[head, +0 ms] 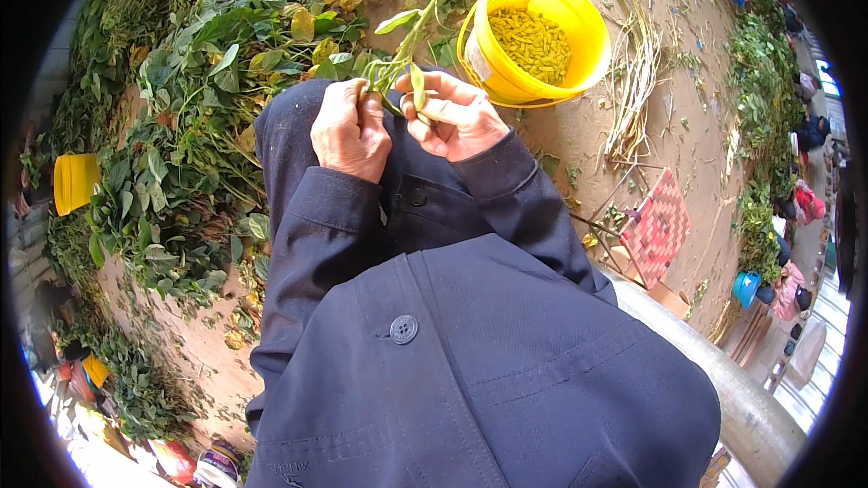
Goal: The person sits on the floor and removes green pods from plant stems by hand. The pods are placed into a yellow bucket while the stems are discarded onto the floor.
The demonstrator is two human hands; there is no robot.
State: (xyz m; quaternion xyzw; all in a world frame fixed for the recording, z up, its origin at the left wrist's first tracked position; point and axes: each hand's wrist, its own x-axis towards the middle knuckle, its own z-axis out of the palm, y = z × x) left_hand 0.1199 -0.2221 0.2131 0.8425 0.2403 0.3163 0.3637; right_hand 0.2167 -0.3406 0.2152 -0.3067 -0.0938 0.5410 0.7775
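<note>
Above my lap, my left hand (352,129) pinches a green bean plant stalk (415,34) whose bare tip points away from me. Close beside it, my right hand (456,114) holds a flat green pod (418,87) between thumb and fingers. The two hands are almost touching around the lower, leafy part of the stalk. Just beyond my right hand stands a yellow bucket (590,71), partly filled with green pods (529,44).
Uprooted leafy plants (196,81) are heaped on the ground at left. Stripped stalks (634,74) lie right of the bucket, near a folding stool with a woven seat (658,227). A metal pipe (719,379) runs at lower right. Several people sit by another plant heap (759,115).
</note>
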